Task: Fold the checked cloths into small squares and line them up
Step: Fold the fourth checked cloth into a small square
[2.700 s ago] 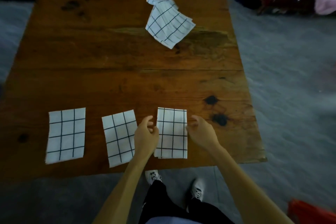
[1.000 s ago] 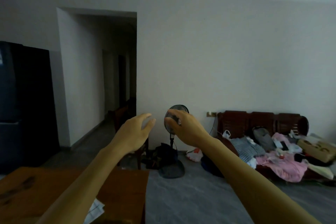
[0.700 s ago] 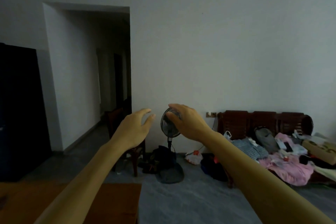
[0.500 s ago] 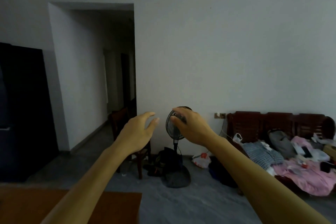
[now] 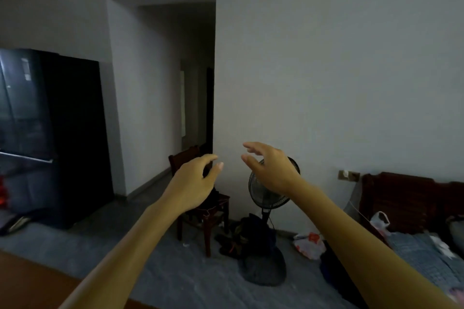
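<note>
Hands float empty: left hand [image 5: 193, 184] and right hand [image 5: 272, 170] raised, fingers loosely spread, holding nothing. Checked cloths are out of view; only a counter [image 5: 30, 283] corner shows near left. Reaching down unsighted risks disturbing anything laid there.

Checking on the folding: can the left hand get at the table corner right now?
Probably yes. The left hand is open and raised in front, holding nothing, and the table corner lies bare below the forearm, with nothing between.
</note>
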Demonstrator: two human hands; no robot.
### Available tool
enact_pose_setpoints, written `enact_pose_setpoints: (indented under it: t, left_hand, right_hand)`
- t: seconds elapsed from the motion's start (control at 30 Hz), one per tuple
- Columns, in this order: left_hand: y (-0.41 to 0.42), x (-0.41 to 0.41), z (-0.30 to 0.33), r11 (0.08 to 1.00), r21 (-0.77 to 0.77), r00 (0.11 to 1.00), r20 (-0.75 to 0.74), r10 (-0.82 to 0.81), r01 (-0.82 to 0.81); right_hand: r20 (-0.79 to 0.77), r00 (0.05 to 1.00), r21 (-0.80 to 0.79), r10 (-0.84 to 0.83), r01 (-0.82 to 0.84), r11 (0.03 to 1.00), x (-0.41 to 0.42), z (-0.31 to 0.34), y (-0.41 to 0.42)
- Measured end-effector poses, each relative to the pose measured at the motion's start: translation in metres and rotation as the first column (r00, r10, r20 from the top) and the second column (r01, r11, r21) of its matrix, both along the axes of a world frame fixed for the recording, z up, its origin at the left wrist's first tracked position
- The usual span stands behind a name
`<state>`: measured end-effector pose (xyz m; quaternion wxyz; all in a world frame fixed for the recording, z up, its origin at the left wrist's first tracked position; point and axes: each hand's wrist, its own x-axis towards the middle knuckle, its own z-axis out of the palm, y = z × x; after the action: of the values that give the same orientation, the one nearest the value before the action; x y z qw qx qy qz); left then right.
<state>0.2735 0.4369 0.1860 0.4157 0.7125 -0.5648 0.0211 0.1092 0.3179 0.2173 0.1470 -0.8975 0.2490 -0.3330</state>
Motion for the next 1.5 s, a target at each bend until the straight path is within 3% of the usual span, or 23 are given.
enact_pose_setpoints:
  t: [0.17, 0.43, 0.6, 0.9, 1.2, 1.33, 1.5]
  left_hand:
    - [-0.061, 0.033, -0.003, 0.997, -0.001, 0.996, -0.030, 0.082, -0.082]
    - [-0.151, 0.116, -0.023, 0.984, 0.001, 0.984, -0.018, 0.179, -0.179]
    - [-0.194, 0.189, -0.026, 0.973, 0.023, 0.972, -0.022, 0.232, -0.232]
    - [-0.263, 0.306, -0.038, 0.920, 0.013, 0.919, -0.027, 0.392, -0.392]
    - [-0.293, 0.414, -0.077, 0.743, 0.031, 0.738, -0.100, 0.667, -0.668]
    - [-0.289, 0.434, -0.081, 0.545, 0.101, 0.540, -0.070, 0.839, -0.833]
    - [-0.258, 0.443, -0.079, 0.300, 0.154, 0.297, -0.046, 0.954, -0.941]
  right_hand:
    - [0.074, 0.991, 0.044, 0.110, -0.114, 0.993, 0.043, -0.009, -0.069]
    - [0.049, 0.982, 0.053, 0.184, -0.187, 0.981, 0.143, -0.032, -0.177]
    - [-0.056, 0.972, 0.052, 0.226, -0.223, 0.973, 0.217, -0.037, -0.234]
    - [-0.012, 0.935, 0.106, 0.354, -0.351, 0.930, 0.368, -0.052, -0.327]
    - [0.012, 0.764, 0.139, 0.646, -0.641, 0.755, 0.530, -0.095, -0.389]
    - [-0.028, 0.593, 0.131, 0.805, -0.796, 0.591, 0.598, -0.095, -0.387]
    - [0.040, 0.405, 0.174, 0.913, -0.903, 0.393, 0.670, -0.099, -0.337]
